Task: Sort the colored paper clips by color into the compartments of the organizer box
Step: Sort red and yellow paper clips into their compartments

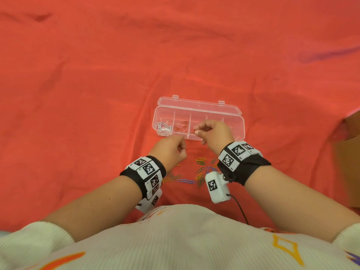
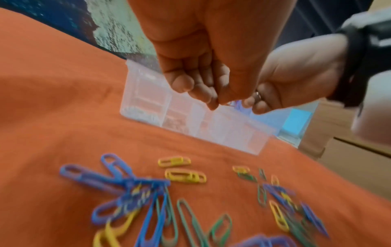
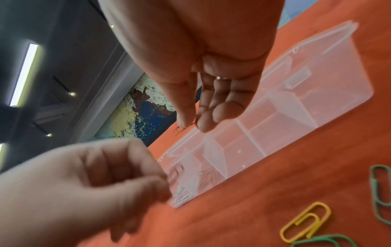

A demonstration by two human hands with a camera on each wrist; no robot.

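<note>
Clear plastic, lid swung back and lying flat: the box (image 1: 197, 121) sits on a red cloth (image 1: 97, 84) with five compartments in a row, and everything here is placed from it. White clips (image 1: 164, 128) lie in its far-left compartment, red clips (image 1: 182, 126) in the next one along. The right hand (image 1: 212, 133) hovers over the box's middle, thumb and forefinger pinching a single red clip (image 1: 193, 131) just above the divider between the second and third compartments. The left hand (image 1: 169, 151) hangs just off the box's near edge, fingers curled; whether it holds anything I cannot tell. On the near side of the box, the unsorted pile (image 1: 194, 172) — blue, green and yellow — is spread on the cloth. The step in hand looks like dropping the red clip in with its fellows. To do that well, the pinch should travel a little further left, clear of the divider, and come low before letting go, since a light wire clip can bounce off a wall into the neighbouring compartment. Red on red is hard to see — worth checking where it lands.
</note>
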